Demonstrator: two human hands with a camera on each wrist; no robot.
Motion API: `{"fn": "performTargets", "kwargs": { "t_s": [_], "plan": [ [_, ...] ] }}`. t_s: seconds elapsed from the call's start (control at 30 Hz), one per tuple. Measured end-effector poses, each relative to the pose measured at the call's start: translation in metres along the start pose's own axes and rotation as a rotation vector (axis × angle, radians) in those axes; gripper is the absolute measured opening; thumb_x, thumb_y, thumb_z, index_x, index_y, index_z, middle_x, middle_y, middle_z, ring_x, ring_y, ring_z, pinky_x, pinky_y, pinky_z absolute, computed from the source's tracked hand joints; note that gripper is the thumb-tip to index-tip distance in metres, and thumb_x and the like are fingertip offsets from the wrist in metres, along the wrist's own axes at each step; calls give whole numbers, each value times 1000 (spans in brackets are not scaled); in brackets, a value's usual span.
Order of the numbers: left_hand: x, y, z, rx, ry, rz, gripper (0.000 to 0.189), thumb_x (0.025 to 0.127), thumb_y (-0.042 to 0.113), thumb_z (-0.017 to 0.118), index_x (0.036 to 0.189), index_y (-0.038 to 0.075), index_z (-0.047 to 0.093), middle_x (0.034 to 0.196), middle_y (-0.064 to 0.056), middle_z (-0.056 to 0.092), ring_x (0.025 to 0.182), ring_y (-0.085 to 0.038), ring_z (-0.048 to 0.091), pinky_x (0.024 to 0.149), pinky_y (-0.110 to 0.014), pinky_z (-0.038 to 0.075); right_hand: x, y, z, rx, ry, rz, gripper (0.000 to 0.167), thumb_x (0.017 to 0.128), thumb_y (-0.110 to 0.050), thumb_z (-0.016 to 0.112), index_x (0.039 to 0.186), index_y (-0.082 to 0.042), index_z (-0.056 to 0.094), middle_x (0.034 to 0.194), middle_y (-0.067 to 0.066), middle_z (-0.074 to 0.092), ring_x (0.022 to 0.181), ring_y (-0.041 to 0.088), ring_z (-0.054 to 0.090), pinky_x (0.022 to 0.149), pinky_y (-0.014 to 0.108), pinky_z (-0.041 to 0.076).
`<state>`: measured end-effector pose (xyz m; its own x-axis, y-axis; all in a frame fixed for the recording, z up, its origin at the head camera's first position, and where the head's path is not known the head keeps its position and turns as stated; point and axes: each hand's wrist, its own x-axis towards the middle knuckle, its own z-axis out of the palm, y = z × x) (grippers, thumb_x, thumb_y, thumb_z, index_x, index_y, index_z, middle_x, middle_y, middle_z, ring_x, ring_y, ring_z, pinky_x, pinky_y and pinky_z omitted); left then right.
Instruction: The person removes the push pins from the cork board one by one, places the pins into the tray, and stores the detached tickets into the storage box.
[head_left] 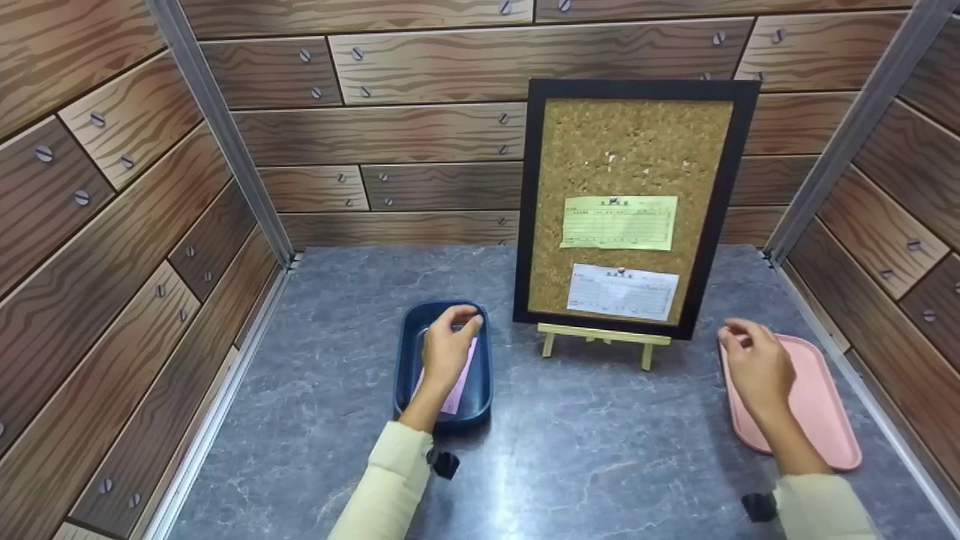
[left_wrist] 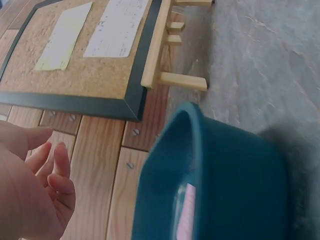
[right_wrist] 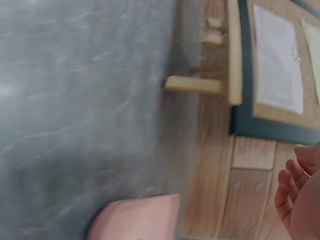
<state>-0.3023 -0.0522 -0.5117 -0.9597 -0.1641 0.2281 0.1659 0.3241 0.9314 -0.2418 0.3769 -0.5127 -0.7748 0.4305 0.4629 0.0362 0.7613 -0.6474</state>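
Left hand (head_left: 448,352) over blue bin (head_left: 400,367); right hand (head_left: 761,371) over pink tray (head_left: 814,382)

Head view. Blue bin: deep, rounded corners, standing on the grey marbled table (head_left: 600,450), left of centre. Contents: one pink slip (head_left: 454,397), lying lengthwise, partly covered by the left hand and wrist. Pink tray: shallow, rounded, set near the right wall, partly behind the right hand. Between them, farther back: cork board (head_left: 637,142), black frame, propped on a small wooden easel (head_left: 604,334). Pinned to it: yellow-green printed form (head_left: 619,225) above, white printed form (head_left: 622,294) below. Two pale sleeves (head_left: 386,480); a dark device (head_left: 444,463) at each wrist. Surround: plank-patterned walls (head_left: 427,67) with printed screw heads.

Left wrist view. Left hand: fingers loosely bent, thumb a little apart from them, nothing seen in the grip; hand apart from the bin. Bin wall and rim large at lower right, one end of the pink slip showing inside. Board and both forms at upper left.

Right wrist view. Right hand: at the right edge, partly cut off; fingers loosely bent, thumb near them, nothing visible held. Pink tray corner at the bottom, apart from the hand. Easel leg and board, with the white form and part of the yellow-green one, above.
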Motion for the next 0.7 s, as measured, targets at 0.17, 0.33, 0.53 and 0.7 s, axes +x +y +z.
{"fn": "performTargets", "kwargs": {
  "t_s": [0.17, 0.33, 0.53, 0.7],
  "plan": [
    [9, 15, 9, 18, -11, 32, 19, 91, 26, 72, 106, 16, 76, 96, 2, 75, 83, -12, 66, 73, -31, 51, 11, -27, 2, 29, 31, -89, 21, 93, -19, 72, 110, -8, 74, 95, 11, 70, 78, -8, 45, 70, 35, 39],
    [20, 30, 17, 19, -20, 81, 21, 90, 25, 73, 108, 13, 75, 100, 1, 76, 86, -14, 66, 76, -31, 50, 24, -48, 7, 72, 56, -168, 19, 92, -16, 73, 108, -7, 75, 94, 10, 70, 77, -13, 44, 69, 27, 36],
    [33, 49, 29, 34, -36, 106, 20, 91, 27, 72, 108, 17, 75, 102, 4, 76, 88, -16, 65, 77, -30, 48, 38, -72, 14, 103, 63, -232, 18, 90, -13, 74, 106, -5, 74, 91, 11, 68, 78, -6, 44, 70, 26, 36],
    [44, 64, 39, 7, -50, 157, 22, 91, 26, 72, 109, 13, 75, 102, 2, 76, 90, -14, 67, 79, -27, 49, 50, -92, 21, 100, 50, -256, 18, 92, -17, 73, 107, -7, 74, 88, 10, 65, 76, 8, 48, 69, 30, 35]
  ]
}}
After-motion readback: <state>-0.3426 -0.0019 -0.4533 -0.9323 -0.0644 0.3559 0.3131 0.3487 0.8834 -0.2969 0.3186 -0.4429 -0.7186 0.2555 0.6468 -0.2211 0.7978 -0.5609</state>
